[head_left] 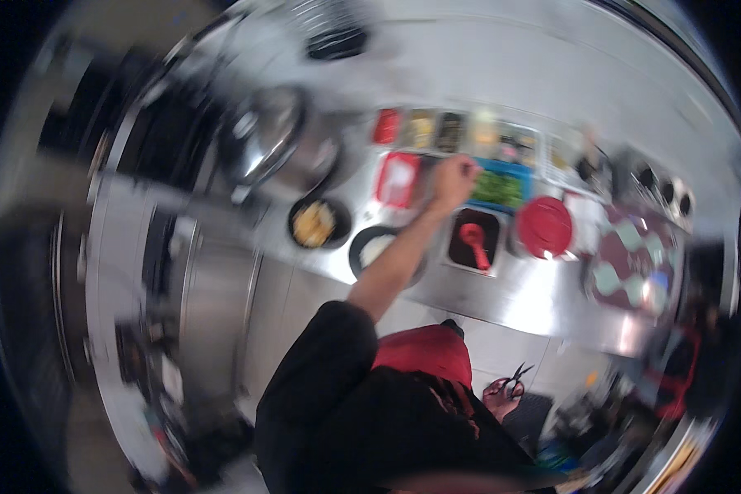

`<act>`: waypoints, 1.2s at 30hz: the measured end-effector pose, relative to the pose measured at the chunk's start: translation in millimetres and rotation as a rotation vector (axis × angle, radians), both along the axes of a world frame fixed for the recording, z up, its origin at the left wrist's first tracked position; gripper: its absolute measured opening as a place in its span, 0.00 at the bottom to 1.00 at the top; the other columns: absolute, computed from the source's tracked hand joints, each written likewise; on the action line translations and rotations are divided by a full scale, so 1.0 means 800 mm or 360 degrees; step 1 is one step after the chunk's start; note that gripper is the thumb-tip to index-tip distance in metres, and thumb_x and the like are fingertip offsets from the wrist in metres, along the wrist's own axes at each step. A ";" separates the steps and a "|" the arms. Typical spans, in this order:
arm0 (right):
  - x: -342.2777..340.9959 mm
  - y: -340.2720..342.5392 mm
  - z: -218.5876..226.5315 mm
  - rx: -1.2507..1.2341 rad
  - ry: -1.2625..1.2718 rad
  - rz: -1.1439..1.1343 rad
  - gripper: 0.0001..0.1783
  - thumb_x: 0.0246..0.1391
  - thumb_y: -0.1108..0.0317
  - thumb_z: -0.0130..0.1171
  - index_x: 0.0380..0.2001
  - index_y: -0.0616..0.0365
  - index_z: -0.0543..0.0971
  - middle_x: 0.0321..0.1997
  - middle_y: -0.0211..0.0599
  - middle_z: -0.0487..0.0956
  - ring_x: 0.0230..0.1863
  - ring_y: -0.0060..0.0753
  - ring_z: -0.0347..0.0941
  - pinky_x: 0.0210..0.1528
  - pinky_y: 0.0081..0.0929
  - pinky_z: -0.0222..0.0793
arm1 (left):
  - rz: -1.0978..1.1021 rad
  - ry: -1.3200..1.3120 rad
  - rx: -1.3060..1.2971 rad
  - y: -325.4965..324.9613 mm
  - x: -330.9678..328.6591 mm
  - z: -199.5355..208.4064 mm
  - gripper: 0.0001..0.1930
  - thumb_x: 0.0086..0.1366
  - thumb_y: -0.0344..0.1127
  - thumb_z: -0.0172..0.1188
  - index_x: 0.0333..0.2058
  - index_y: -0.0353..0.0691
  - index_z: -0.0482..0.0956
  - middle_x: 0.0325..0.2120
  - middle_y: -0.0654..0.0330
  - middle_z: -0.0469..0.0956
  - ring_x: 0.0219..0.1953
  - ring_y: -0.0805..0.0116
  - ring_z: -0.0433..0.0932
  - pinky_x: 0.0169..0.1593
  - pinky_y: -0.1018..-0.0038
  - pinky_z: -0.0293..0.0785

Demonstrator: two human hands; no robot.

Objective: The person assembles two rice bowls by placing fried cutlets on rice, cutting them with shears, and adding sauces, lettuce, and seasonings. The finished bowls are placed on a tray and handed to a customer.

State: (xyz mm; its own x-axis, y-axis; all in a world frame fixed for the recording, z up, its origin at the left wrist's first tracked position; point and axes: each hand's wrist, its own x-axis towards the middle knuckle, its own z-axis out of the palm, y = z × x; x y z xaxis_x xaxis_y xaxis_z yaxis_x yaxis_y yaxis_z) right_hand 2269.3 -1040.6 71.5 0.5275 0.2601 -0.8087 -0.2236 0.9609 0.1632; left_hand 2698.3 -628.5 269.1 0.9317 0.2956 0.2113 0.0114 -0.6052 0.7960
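My left arm reaches over the counter, and my left hand (455, 181) is beside the blue-rimmed container of chopped greens (499, 188). Its fingers look curled closed; what they hold, if anything, is too blurred to make out. Low at my right side, my right hand (500, 399) grips a pair of scissors (513, 381), blades pointing outward. Under my left forearm sits a black bowl with something white (376, 249), partly covered by the arm. A red ladle (474, 237) rests in a steel container of dark sauce (457, 253). Left of my hand is a red container with white contents (398, 181).
A large lidded steel pot (265, 140) and a black bowl of yellowish food (314, 224) stand left. Small containers (421, 129) and a pale bottle (484, 128) line the back. A round red lid (544, 226) and a brown-and-mint patterned thing (631, 267) lie right.
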 end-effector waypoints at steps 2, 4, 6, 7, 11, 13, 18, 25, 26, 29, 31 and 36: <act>-0.015 0.008 -0.005 -0.0298 0.0012 0.0354 0.28 0.50 0.35 0.62 0.36 0.50 0.79 0.30 0.29 0.78 0.28 0.30 0.71 0.36 0.31 0.69 | -0.0025 0.0205 -0.1094 0.016 -0.039 -0.006 0.10 0.68 0.35 0.62 0.40 0.33 0.78 0.35 0.50 0.83 0.37 0.60 0.85 0.37 0.65 0.85; -0.025 0.020 -0.010 -0.0431 0.0067 0.0452 0.30 0.50 0.35 0.62 0.35 0.53 0.78 0.28 0.31 0.78 0.27 0.31 0.71 0.33 0.31 0.68 | 0.0147 0.0216 -0.1776 0.039 -0.083 -0.019 0.10 0.69 0.32 0.59 0.43 0.31 0.74 0.37 0.49 0.80 0.38 0.59 0.85 0.38 0.65 0.87; -0.028 0.041 -0.016 -0.0553 0.0094 0.0667 0.30 0.50 0.35 0.62 0.34 0.53 0.78 0.28 0.31 0.78 0.27 0.31 0.71 0.32 0.30 0.68 | 0.0198 0.0237 -0.2352 0.062 -0.133 -0.035 0.09 0.70 0.30 0.57 0.44 0.31 0.73 0.40 0.47 0.80 0.40 0.56 0.85 0.41 0.62 0.87; -0.029 0.053 -0.018 -0.0599 0.0091 0.0765 0.30 0.50 0.35 0.62 0.34 0.53 0.78 0.27 0.31 0.77 0.27 0.32 0.71 0.32 0.30 0.68 | 0.0114 0.0194 -0.2537 0.076 -0.168 -0.043 0.10 0.70 0.30 0.57 0.46 0.30 0.72 0.41 0.47 0.79 0.42 0.55 0.84 0.42 0.61 0.87; -0.051 0.147 -0.031 -0.0735 0.0007 0.1118 0.30 0.51 0.35 0.61 0.34 0.53 0.77 0.27 0.32 0.77 0.26 0.32 0.71 0.31 0.30 0.67 | -0.0190 0.0200 -0.3058 0.156 -0.355 -0.064 0.14 0.72 0.31 0.54 0.51 0.29 0.69 0.45 0.45 0.78 0.46 0.50 0.83 0.48 0.57 0.85; -0.083 0.216 -0.039 -0.0782 -0.0040 0.1256 0.30 0.51 0.35 0.61 0.33 0.53 0.77 0.26 0.32 0.76 0.26 0.32 0.71 0.30 0.30 0.67 | -0.0221 0.0192 -0.3183 0.213 -0.478 -0.068 0.14 0.73 0.32 0.52 0.51 0.29 0.69 0.45 0.44 0.78 0.46 0.50 0.83 0.48 0.56 0.85; -0.207 0.400 -0.053 -0.0808 -0.0171 0.1585 0.30 0.52 0.35 0.61 0.33 0.53 0.76 0.25 0.32 0.76 0.25 0.33 0.70 0.29 0.30 0.67 | -0.0081 -0.0198 -0.3192 0.371 -0.837 -0.080 0.12 0.74 0.35 0.52 0.52 0.37 0.73 0.38 0.59 0.79 0.34 0.69 0.79 0.35 0.72 0.81; -0.358 0.636 -0.078 -0.0857 -0.0361 0.1952 0.30 0.52 0.35 0.60 0.31 0.53 0.75 0.23 0.33 0.74 0.24 0.33 0.70 0.26 0.29 0.66 | 0.1337 -0.0714 -0.2262 0.603 -1.255 -0.089 0.14 0.78 0.37 0.44 0.53 0.40 0.74 0.31 0.67 0.74 0.25 0.80 0.64 0.27 0.81 0.64; -0.372 0.674 -0.083 -0.1005 -0.0392 0.1966 0.30 0.52 0.35 0.60 0.31 0.54 0.75 0.23 0.33 0.74 0.24 0.33 0.70 0.26 0.29 0.66 | 0.1393 -0.0812 -0.2161 0.627 -1.296 -0.087 0.14 0.78 0.38 0.43 0.52 0.39 0.74 0.30 0.67 0.74 0.24 0.80 0.62 0.26 0.81 0.62; -0.404 0.802 -0.099 -0.0826 -0.0525 0.2281 0.29 0.56 0.35 0.57 0.32 0.54 0.75 0.24 0.33 0.75 0.25 0.34 0.70 0.26 0.29 0.65 | 0.1727 -0.0987 -0.2004 0.690 -1.409 -0.074 0.15 0.78 0.38 0.41 0.51 0.38 0.73 0.27 0.67 0.71 0.22 0.80 0.60 0.25 0.82 0.58; -0.421 0.896 -0.103 -0.0685 -0.0766 0.2548 0.37 0.53 0.30 0.51 0.42 0.58 0.72 0.27 0.39 0.74 0.27 0.38 0.70 0.29 0.31 0.66 | 0.2033 -0.1015 -0.1913 0.731 -1.472 -0.067 0.17 0.79 0.43 0.41 0.50 0.37 0.74 0.24 0.68 0.68 0.20 0.80 0.58 0.23 0.81 0.57; -0.494 1.157 -0.076 -0.0765 -0.0482 0.2885 0.26 0.56 0.35 0.53 0.34 0.48 0.71 0.28 0.33 0.72 0.26 0.31 0.66 0.28 0.32 0.60 | 0.2534 -0.0769 -0.1385 0.887 -1.621 -0.042 0.19 0.77 0.49 0.46 0.45 0.37 0.75 0.24 0.67 0.67 0.22 0.79 0.62 0.24 0.77 0.61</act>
State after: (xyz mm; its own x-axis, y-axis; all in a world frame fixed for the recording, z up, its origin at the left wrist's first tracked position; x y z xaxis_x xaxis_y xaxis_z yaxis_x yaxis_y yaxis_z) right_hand 1874.2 -115.4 11.1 0.0333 0.3984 -0.9166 -0.8399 -0.4859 -0.2418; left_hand 1401.5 81.2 235.6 -0.3739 0.8672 -0.3290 -0.2078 0.2674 0.9409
